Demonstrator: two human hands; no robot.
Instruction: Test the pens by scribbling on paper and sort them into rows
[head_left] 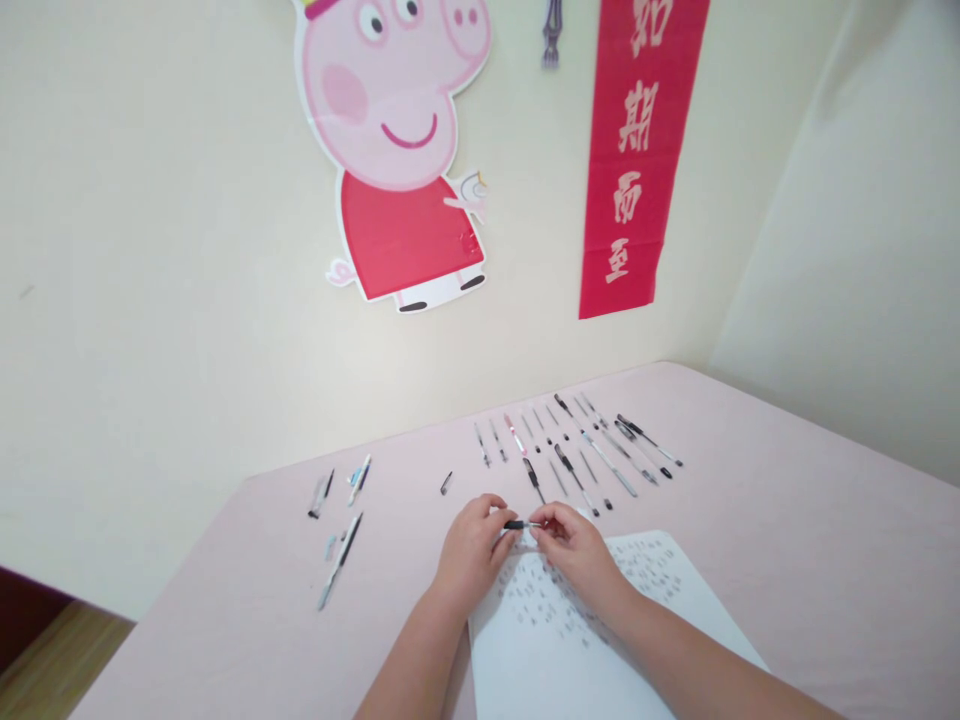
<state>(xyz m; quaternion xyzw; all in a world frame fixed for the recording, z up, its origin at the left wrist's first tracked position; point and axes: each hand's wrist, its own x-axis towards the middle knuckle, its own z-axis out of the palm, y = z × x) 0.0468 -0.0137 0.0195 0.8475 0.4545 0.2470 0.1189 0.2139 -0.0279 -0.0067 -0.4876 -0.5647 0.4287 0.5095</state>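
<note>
Between my two hands, above the top edge of a white sheet of paper (540,670) with small dark marks, is a pen (516,525) with a dark grip and a paler tip. My left hand (472,550) pinches its dark end. The fingers of my right hand (574,550) are closed at the pale tip end; whether they hold a separate part there is too small to tell. A small black pen cap (446,483) lies just beyond my left hand. Past my right hand lie a black-gripped pen (533,480) and another black pen (574,475).
Several pens and refills lie in rows at the back right, among them a pink pen (515,434) and a clear pen (611,463). On the left are a white-and-black pen (340,562), a blue-clipped pen (360,480) and a dark pen (322,494). A wall (187,300) stands behind the pink table (825,540).
</note>
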